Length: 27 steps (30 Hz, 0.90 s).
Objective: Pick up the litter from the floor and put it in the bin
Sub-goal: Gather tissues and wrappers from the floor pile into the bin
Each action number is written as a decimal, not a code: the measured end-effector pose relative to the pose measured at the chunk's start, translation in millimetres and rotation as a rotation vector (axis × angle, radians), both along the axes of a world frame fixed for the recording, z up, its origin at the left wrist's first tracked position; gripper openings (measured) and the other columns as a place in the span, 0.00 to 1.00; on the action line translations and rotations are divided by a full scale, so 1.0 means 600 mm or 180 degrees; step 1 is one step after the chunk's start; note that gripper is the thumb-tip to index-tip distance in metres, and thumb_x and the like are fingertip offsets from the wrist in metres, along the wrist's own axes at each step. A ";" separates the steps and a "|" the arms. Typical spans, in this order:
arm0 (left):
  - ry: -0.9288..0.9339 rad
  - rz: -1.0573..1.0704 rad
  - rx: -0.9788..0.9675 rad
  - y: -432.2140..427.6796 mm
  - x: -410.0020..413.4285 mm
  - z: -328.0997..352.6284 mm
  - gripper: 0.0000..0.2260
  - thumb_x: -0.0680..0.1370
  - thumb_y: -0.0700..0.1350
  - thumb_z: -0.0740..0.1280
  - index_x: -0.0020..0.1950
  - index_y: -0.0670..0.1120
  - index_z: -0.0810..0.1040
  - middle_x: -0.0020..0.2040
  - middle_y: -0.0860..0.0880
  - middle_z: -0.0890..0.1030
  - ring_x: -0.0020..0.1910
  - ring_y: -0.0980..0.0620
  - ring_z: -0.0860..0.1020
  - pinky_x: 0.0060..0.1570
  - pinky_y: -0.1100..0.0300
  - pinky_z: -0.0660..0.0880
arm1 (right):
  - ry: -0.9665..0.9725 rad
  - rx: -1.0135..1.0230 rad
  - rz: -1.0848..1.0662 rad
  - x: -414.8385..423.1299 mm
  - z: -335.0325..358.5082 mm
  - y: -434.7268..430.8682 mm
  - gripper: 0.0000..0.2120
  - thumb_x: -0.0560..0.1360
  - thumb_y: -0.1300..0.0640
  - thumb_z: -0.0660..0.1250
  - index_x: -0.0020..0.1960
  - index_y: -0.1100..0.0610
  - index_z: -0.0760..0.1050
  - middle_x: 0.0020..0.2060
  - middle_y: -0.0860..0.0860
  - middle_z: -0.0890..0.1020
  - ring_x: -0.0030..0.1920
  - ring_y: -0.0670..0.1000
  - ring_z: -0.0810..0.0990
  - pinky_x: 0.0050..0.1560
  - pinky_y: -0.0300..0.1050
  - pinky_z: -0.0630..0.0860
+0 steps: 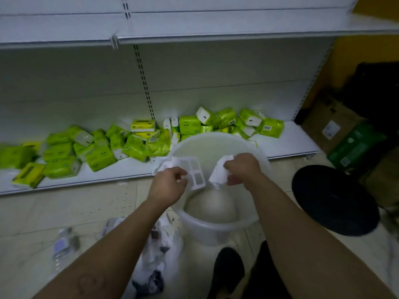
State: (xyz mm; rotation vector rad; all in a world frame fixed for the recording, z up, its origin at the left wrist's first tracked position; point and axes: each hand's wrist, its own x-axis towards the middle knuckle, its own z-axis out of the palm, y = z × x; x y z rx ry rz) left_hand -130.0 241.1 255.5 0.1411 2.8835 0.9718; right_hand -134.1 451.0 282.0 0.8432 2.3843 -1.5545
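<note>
— What fills the frame, biggest first?

— A white shelf unit spans the top; its bottom shelf carries a heap of green tissue packs across the middle left and centre. Below lies the pale tiled floor.

— And the bin?

— A translucent white bin stands on the floor just right of centre, its mouth open. A black round lid sits at the right, beside it.

— The hands?

— Both hover over the bin's mouth. The left hand has its grip closed on a crumpled white paper with grey rectangles. The right hand grips a white paper wad.

— Anything left down there?

— More crumpled paper lies at lower centre, touching the bin's left side, and a clear plastic bottle lies at lower left.
</note>
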 end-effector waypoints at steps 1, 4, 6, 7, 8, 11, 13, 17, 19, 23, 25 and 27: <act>-0.0279 -0.0154 -0.0124 0.011 0.003 -0.007 0.15 0.74 0.49 0.69 0.61 0.51 0.79 0.57 0.47 0.82 0.58 0.48 0.79 0.56 0.60 0.73 | -0.0037 -0.0069 0.0101 0.002 0.002 -0.009 0.17 0.68 0.59 0.71 0.55 0.61 0.73 0.47 0.58 0.77 0.36 0.57 0.80 0.33 0.51 0.82; -0.0504 -0.0398 -0.0704 0.008 0.022 -0.014 0.22 0.75 0.54 0.67 0.69 0.55 0.72 0.65 0.48 0.78 0.63 0.47 0.76 0.62 0.56 0.71 | -0.0273 0.0437 0.0845 0.017 0.010 -0.043 0.36 0.66 0.55 0.73 0.70 0.60 0.63 0.59 0.58 0.73 0.46 0.56 0.76 0.36 0.50 0.80; -0.0300 -0.0374 -0.0958 -0.015 0.041 -0.004 0.23 0.74 0.55 0.66 0.69 0.55 0.71 0.66 0.49 0.77 0.64 0.47 0.75 0.65 0.55 0.68 | -0.0215 0.0703 0.1258 0.029 0.013 -0.073 0.35 0.67 0.53 0.73 0.70 0.60 0.64 0.64 0.57 0.73 0.52 0.56 0.76 0.44 0.51 0.81; -0.0212 -0.0369 -0.1017 -0.030 0.053 0.003 0.23 0.74 0.55 0.66 0.69 0.54 0.71 0.66 0.49 0.77 0.65 0.48 0.75 0.66 0.55 0.68 | -0.0137 0.0782 0.1396 0.035 0.016 -0.089 0.34 0.67 0.53 0.73 0.70 0.60 0.65 0.64 0.57 0.74 0.55 0.57 0.77 0.49 0.52 0.80; -0.0142 -0.0369 -0.1047 -0.048 0.067 0.011 0.23 0.74 0.55 0.66 0.69 0.54 0.71 0.67 0.50 0.77 0.65 0.48 0.74 0.67 0.54 0.67 | -0.0051 0.0887 0.1515 0.043 0.021 -0.107 0.33 0.68 0.52 0.73 0.69 0.60 0.66 0.64 0.57 0.75 0.58 0.58 0.77 0.55 0.53 0.79; -0.0057 -0.0302 -0.1044 -0.108 0.111 0.032 0.24 0.75 0.55 0.66 0.70 0.52 0.70 0.69 0.50 0.74 0.67 0.49 0.72 0.68 0.53 0.66 | 0.0143 0.1181 0.1859 0.071 0.033 -0.166 0.34 0.69 0.51 0.72 0.72 0.58 0.65 0.68 0.57 0.73 0.65 0.58 0.74 0.64 0.49 0.73; -0.0051 -0.0234 -0.1076 -0.151 0.146 0.039 0.25 0.75 0.56 0.66 0.70 0.52 0.70 0.70 0.50 0.73 0.68 0.49 0.71 0.68 0.53 0.66 | 0.0240 0.1276 0.2104 0.094 0.037 -0.208 0.33 0.69 0.51 0.71 0.72 0.56 0.65 0.68 0.56 0.74 0.66 0.57 0.73 0.63 0.48 0.72; -0.0251 -0.0029 -0.1177 -0.235 0.219 0.038 0.25 0.75 0.56 0.65 0.70 0.52 0.70 0.70 0.48 0.74 0.67 0.47 0.72 0.67 0.52 0.67 | 0.0208 0.1591 0.2811 0.134 0.037 -0.288 0.32 0.69 0.51 0.71 0.71 0.53 0.67 0.67 0.55 0.75 0.64 0.56 0.75 0.59 0.46 0.73; -0.0415 0.0120 -0.1180 -0.274 0.250 0.033 0.25 0.75 0.56 0.65 0.70 0.51 0.70 0.69 0.48 0.74 0.67 0.46 0.73 0.66 0.51 0.68 | 0.0157 0.1726 0.3159 0.151 0.033 -0.323 0.32 0.70 0.50 0.70 0.72 0.53 0.67 0.69 0.55 0.72 0.66 0.56 0.73 0.61 0.47 0.72; -0.0728 0.0416 -0.1089 -0.332 0.293 0.010 0.26 0.75 0.57 0.66 0.71 0.50 0.69 0.69 0.49 0.74 0.65 0.47 0.74 0.64 0.52 0.71 | -0.0008 0.1924 0.3758 0.174 0.009 -0.380 0.30 0.72 0.49 0.68 0.72 0.54 0.66 0.70 0.55 0.71 0.64 0.57 0.74 0.57 0.46 0.74; -0.0904 0.0513 -0.1072 -0.352 0.300 -0.010 0.26 0.75 0.57 0.66 0.71 0.50 0.68 0.68 0.48 0.75 0.63 0.47 0.75 0.61 0.53 0.73 | -0.0121 0.2069 0.3995 0.176 -0.011 -0.399 0.29 0.72 0.48 0.68 0.71 0.55 0.68 0.67 0.55 0.74 0.61 0.57 0.76 0.56 0.46 0.74; -0.1051 0.0560 -0.1058 -0.367 0.298 -0.036 0.25 0.75 0.57 0.66 0.69 0.50 0.70 0.66 0.47 0.77 0.61 0.46 0.76 0.58 0.53 0.74 | -0.0191 0.2163 0.4099 0.169 -0.033 -0.414 0.27 0.72 0.48 0.68 0.68 0.56 0.70 0.65 0.56 0.76 0.60 0.57 0.77 0.54 0.46 0.75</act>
